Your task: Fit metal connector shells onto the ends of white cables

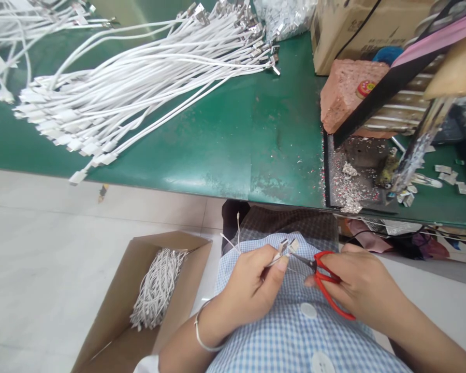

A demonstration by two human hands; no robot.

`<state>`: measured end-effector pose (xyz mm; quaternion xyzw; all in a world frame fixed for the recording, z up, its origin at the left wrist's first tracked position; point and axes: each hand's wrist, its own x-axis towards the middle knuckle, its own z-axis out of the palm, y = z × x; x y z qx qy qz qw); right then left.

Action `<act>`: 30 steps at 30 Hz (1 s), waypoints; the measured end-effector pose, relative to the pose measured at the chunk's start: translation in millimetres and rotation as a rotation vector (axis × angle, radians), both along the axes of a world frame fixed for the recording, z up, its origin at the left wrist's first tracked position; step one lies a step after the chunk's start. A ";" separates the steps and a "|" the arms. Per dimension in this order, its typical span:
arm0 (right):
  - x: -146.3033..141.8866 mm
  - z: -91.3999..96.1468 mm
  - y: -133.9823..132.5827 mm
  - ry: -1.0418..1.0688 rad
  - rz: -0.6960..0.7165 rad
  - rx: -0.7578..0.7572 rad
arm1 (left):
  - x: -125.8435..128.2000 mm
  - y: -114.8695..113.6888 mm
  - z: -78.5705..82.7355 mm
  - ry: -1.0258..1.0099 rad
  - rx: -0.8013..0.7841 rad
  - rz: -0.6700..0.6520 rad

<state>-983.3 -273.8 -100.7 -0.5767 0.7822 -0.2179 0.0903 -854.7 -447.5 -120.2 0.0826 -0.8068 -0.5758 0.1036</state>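
Over my lap, my left hand [256,282] pinches white USB cables [283,247], their metal plugs sticking up past the fingertips and thin ends trailing out behind. My right hand [353,280] is closed around red-handled scissors [326,282]. The dark blades point left and reach the cable just beside the plugs; whether they touch it I cannot tell. Above on the green bench [217,140] lies a large bundle of white USB cables [140,83], metal plugs at the upper right and white connectors at the lower left.
A cardboard box [190,280] on the floor at left holds a heap of white cables [159,290]. At right on the bench are a brick [341,93], a dark tray [353,181] with metal crumbs, loose small plugs [448,173] and a carton [345,31]. More cables lie top left.
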 end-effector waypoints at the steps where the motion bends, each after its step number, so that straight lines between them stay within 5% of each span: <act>1: 0.3 -0.3 0.2 0.017 -0.007 -0.004 | 0.5 -0.1 -0.1 -0.026 0.024 -0.005; 16: 1.2 -6.4 1.9 0.118 0.005 -0.053 | 3.2 -1.4 0.0 -0.056 0.086 -0.041; 23: -1.6 -0.6 1.7 -0.166 -0.073 -0.160 | 4.2 -1.4 1.3 -0.072 0.093 -0.038; 30: -27.6 2.5 50.0 -0.224 -0.309 -0.362 | 4.0 -0.8 0.6 -0.006 0.099 -0.061</act>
